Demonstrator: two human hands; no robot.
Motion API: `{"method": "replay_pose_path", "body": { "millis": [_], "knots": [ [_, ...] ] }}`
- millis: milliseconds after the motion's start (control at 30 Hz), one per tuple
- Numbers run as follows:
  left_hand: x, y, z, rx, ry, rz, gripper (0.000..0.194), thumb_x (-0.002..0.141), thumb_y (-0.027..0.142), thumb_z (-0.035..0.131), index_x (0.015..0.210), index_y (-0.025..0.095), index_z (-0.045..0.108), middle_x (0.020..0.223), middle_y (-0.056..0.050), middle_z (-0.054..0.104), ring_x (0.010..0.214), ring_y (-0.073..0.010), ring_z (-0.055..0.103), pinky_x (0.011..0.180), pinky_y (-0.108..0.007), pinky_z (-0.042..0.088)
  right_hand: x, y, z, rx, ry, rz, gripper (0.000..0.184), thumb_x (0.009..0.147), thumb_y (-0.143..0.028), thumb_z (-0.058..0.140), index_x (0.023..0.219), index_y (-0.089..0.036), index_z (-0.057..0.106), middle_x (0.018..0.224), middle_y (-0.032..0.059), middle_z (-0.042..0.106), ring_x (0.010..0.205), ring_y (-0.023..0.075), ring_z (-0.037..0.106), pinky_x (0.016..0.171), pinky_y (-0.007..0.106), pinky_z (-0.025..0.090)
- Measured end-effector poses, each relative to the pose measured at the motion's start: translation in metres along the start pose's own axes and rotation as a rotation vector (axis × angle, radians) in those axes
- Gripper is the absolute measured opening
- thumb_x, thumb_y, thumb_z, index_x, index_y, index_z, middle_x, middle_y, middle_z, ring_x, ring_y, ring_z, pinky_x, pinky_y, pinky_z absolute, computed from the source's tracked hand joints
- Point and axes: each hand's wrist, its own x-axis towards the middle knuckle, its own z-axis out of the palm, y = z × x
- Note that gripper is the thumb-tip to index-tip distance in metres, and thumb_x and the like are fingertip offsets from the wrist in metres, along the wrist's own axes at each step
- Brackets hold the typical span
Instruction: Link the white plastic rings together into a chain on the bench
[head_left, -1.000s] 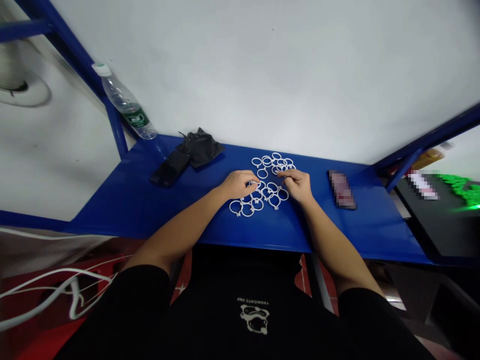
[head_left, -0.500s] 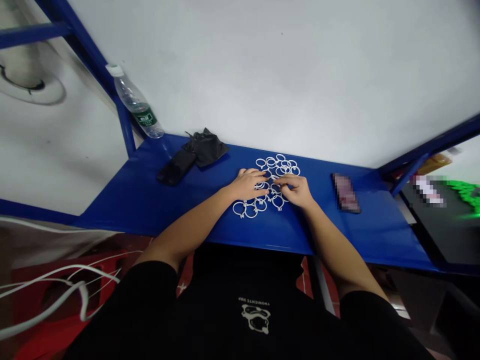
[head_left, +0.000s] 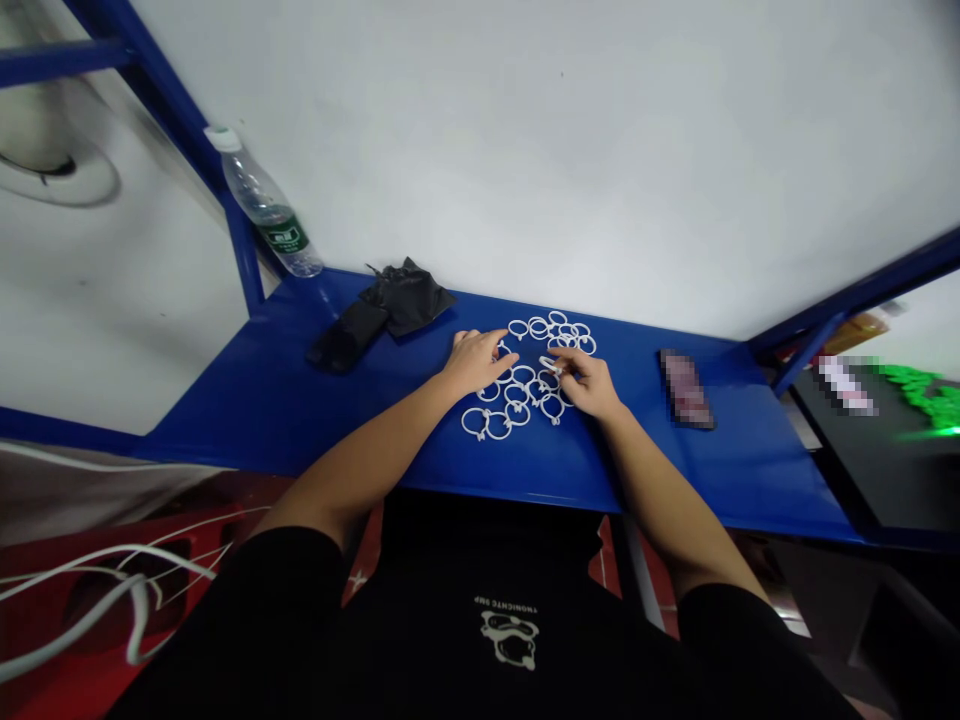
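1. Ring up in the right hand's pinch, amid the other rings on the table!
2. Left hand spreads at their edge, seemingly gripping nothing.
3. Looks like single-ring handling; next move calls for a steady pinch, clear of the rest.

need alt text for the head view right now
A person's right hand holds a white ring at a blue table strewn with similar rings; the left hand, open, partly covers some. A bottle and black bag are back left.
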Motion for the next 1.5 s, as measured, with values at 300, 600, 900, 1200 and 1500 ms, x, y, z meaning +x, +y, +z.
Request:
{"method": "replay_pose_path", "body": {
  "millis": [300, 600, 900, 1200, 1500],
  "knots": [
    [0.000, -0.011, 0.008, 0.067, 0.054, 0.014, 0.036, 0.097, 0.053, 0.072, 0.118, 0.025, 0.080, 0.089, -0.006, 0.074, 0.098, -0.0292, 0.064, 0.103, -0.049, 0.044, 0.005, 0.009, 0.000, -0.174, 0.189, 0.052, 0.024, 0.097, -0.032, 0.060, 0.110, -0.025, 0.079, 0.100, 0.0052, 0.080, 0.068, 0.0180, 0.065, 0.068, 0.034, 0.058],
    [-0.001, -0.007, 0.004, 0.035, 0.031, -0.033, 0.030, 0.097, 0.043, 0.073, 0.119, 0.023, 0.079, 0.124, -0.013, 0.069, 0.117, -0.0319, 0.066, 0.109, -0.050, 0.046, 0.005, 0.043, 0.000, -0.340, 0.104, 0.244, 0.029, 0.093, -0.026, 0.063, 0.116, -0.025, 0.080, 0.116, 0.0095, 0.077, 0.096, 0.0259, 0.073, 0.084, 0.041, 0.061],
    [0.001, -0.008, 0.004, 0.061, 0.059, -0.103, 0.026, 0.102, 0.032, 0.061, 0.119, 0.021, 0.078, 0.118, -0.014, 0.074, 0.112, -0.0317, 0.069, 0.104, -0.049, 0.050, 0.004, 0.044, 0.002, -0.393, 0.039, 0.275, 0.030, 0.094, -0.028, 0.067, 0.120, -0.025, 0.081, 0.122, 0.0109, 0.072, 0.104, 0.0283, 0.073, 0.087, 0.043, 0.063],
    [-0.002, 0.004, -0.012, 0.079, -0.041, -0.158, 0.009, 0.098, 0.024, 0.066, 0.098, 0.023, 0.075, 0.119, -0.008, 0.073, 0.113, -0.0288, 0.070, 0.104, -0.044, 0.049, 0.004, 0.037, 0.000, -0.372, -0.016, 0.256, 0.020, 0.095, -0.031, 0.066, 0.108, -0.026, 0.080, 0.131, 0.0108, 0.068, 0.117, 0.0301, 0.071, 0.099, 0.047, 0.062],
    [-0.001, -0.002, -0.002, -0.229, 0.131, -0.107, 0.012, 0.099, 0.017, 0.065, 0.109, 0.023, 0.069, 0.095, -0.003, 0.079, 0.085, -0.0201, 0.074, 0.082, -0.032, 0.054, 0.006, 0.030, 0.002, -0.322, -0.014, 0.213, 0.028, 0.095, -0.029, 0.063, 0.117, -0.025, 0.079, 0.139, 0.0124, 0.068, 0.124, 0.0323, 0.070, 0.105, 0.051, 0.060]
  ]
}}
